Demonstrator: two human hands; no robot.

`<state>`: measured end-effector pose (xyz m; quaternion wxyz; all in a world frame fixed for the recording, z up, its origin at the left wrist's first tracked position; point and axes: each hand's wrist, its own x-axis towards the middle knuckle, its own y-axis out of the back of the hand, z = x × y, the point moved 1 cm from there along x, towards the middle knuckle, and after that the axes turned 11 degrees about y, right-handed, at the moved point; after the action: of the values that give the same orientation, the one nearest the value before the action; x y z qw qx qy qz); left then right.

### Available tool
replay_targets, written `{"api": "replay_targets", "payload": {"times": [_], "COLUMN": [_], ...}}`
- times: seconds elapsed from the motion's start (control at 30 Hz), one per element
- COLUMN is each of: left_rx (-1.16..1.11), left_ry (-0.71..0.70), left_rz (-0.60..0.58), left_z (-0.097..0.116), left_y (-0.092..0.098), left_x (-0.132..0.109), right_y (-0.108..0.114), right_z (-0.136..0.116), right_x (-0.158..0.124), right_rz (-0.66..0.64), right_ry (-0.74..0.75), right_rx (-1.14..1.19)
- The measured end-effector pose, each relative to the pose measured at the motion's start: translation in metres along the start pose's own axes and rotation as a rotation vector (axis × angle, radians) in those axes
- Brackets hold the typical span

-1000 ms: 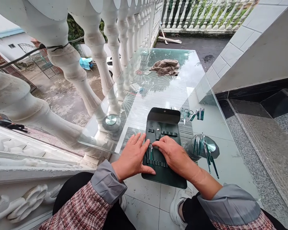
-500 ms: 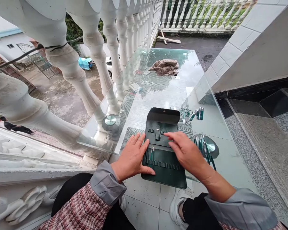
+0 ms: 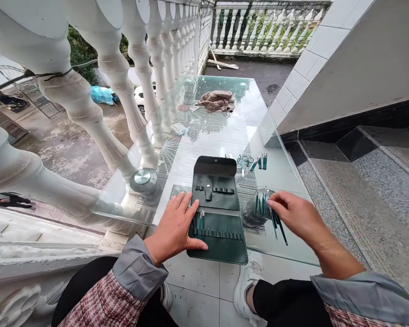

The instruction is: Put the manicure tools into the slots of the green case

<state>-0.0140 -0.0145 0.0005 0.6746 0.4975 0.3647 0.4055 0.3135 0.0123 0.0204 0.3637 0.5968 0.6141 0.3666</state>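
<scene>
An opened dark green manicure case (image 3: 221,251) lies on the glass table, its flap folded away from me. Two slim green-handled tools (image 3: 201,220) sit in the loops at its left. My left hand (image 3: 175,227) rests open over the case's left edge, fingers spread and thumb on the lower panel. To the right of the case, my right hand (image 3: 295,213) pinches with thumb and forefinger at a bunch of slim green manicure tools (image 3: 276,222). Which of them is between the fingertips is partly hidden. Scissors (image 3: 247,160) and nail clippers (image 3: 263,161) lie beyond the case.
The glass table (image 3: 213,136) bears a crumpled brown cloth (image 3: 217,101) at its far end and a small card (image 3: 179,128). A round metal table support (image 3: 143,178) shows at left. White balusters (image 3: 85,109) line the left; stone steps (image 3: 347,181) rise at right.
My right hand has moved from above the case's upper panel rightward to the loose green tools. My left hand stays on the case. The view has shifted slightly to the right.
</scene>
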Motion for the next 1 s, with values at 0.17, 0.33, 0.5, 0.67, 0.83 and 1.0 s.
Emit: {"api": "replay_targets", "payload": {"times": [0.17, 0.33, 0.5, 0.67, 0.83, 1.0], "left_rx": [-0.018, -0.023, -0.039, -0.033, -0.024, -0.022], "left_ry": [-0.013, -0.006, 0.001, 0.001, 0.014, 0.023], "left_rz": [0.036, 0.003, -0.003, 0.003, -0.022, -0.042], "left_z": [-0.002, -0.001, 0.000, -0.001, 0.001, 0.003], "left_y": [-0.001, -0.001, -0.001, -0.001, 0.000, 0.004], "left_x": [-0.001, -0.001, -0.001, -0.002, -0.001, -0.001], "right_y": [-0.018, -0.016, -0.012, -0.011, -0.011, -0.018], "right_z": [-0.023, -0.034, -0.033, -0.032, -0.026, -0.032], "right_x": [0.010, 0.021, 0.025, 0.025, 0.022, 0.010], "right_rz": [-0.082, -0.230, -0.304, -0.299, -0.205, 0.001], "right_ry": [0.010, -0.107, -0.122, -0.110, -0.090, -0.003], "right_rx": [-0.271, -0.423, -0.486, -0.446, -0.315, 0.188]}}
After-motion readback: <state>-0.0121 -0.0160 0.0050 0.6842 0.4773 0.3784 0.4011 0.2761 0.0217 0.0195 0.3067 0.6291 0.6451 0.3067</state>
